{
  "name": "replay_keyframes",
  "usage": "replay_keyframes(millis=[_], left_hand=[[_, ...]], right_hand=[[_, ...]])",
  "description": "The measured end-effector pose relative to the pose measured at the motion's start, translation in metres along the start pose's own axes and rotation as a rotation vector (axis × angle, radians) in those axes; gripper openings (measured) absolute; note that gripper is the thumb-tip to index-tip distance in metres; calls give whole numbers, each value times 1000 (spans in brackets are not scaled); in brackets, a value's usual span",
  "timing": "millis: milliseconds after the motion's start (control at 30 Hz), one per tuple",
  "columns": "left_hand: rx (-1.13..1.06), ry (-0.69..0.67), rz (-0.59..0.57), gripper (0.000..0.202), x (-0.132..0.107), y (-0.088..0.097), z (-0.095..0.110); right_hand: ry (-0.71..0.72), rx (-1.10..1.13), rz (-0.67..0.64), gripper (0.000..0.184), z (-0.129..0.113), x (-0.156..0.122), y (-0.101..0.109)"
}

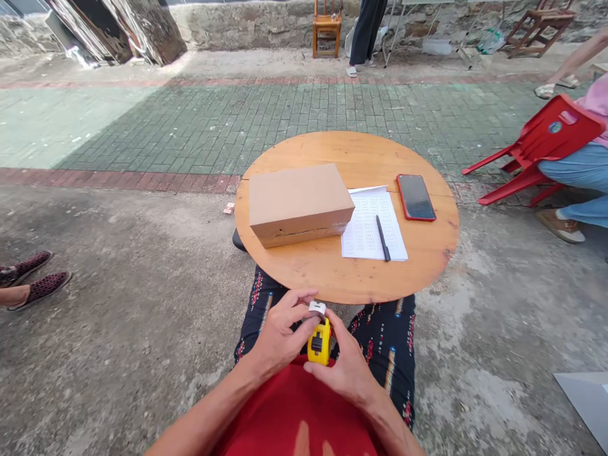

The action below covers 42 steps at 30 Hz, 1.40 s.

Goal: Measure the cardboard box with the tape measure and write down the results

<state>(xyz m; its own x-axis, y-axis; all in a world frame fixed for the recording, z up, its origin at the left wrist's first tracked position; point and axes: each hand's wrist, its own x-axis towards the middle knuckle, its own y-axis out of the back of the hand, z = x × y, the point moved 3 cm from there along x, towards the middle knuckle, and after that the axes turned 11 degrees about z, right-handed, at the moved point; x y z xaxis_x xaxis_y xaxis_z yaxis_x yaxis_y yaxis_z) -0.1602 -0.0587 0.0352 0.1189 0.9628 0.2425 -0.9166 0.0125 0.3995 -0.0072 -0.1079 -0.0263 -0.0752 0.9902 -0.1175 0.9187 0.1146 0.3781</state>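
Observation:
A yellow tape measure (pixel 319 342) with a black slider is held over my lap, in front of the table's near edge. My right hand (pixel 346 364) grips its case from the right, thumb below and fingers along the side. My left hand (pixel 288 326) is closed at the top of the case, its thumb and fingers pinching near the white end tab (pixel 317 308). On the round wooden table (pixel 380 278) beyond lie a closed cardboard box (pixel 299 196), printed sheets of paper (pixel 363 221), a black pen (pixel 382 238) on them, and a red-edged phone (pixel 417 197).
A person sits on a red plastic chair (pixel 546 136) at the right. Another person's shoes (pixel 42 278) show at the left. By the far wall stand a wooden chair (pixel 327 28) and a person's dark-trousered legs (pixel 367 31). A grey panel (pixel 586 402) lies at lower right.

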Motion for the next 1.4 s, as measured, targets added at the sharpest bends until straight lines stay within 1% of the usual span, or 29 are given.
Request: replay_keyframes(millis=[200, 333, 533, 633, 733, 833, 933, 1033, 1133, 1267, 1400], left_hand=[[-7, 56, 5, 20, -3, -4, -5], [-27, 57, 12, 21, -7, -1, -8], [-85, 110, 109, 27, -10, 10, -9], [-101, 96, 117, 27, -10, 9, -8], [-99, 88, 135, 25, -9, 7, -9], [-57, 70, 179, 24, -7, 7, -12], [23, 33, 257, 22, -4, 15, -15], [85, 24, 364, 23, 3, 29, -20], [120, 33, 488, 24, 14, 46, -27], [151, 87, 595, 36, 35, 60, -44], [90, 153, 632, 51, 53, 60, -59]], right_hand=[[13, 30, 9, 93, -4, 1, 3], [17, 20, 29, 92, -1, 0, 4], [-4, 8, 19, 90, -1, 0, 7], [-10, 13, 11, 90, -2, 1, 8], [-26, 15, 34, 91, 1, 0, 7], [-39, 3, 59, 90, 9, -2, 5], [-34, 2, 85, 90, 18, -3, 6], [-48, -6, 132, 87, 22, 1, 17], [-45, -1, 204, 81, 15, 15, 41], [-17, 126, 269, 79, -8, 53, 75], [46, 254, 274, 76, -34, 100, 96]])
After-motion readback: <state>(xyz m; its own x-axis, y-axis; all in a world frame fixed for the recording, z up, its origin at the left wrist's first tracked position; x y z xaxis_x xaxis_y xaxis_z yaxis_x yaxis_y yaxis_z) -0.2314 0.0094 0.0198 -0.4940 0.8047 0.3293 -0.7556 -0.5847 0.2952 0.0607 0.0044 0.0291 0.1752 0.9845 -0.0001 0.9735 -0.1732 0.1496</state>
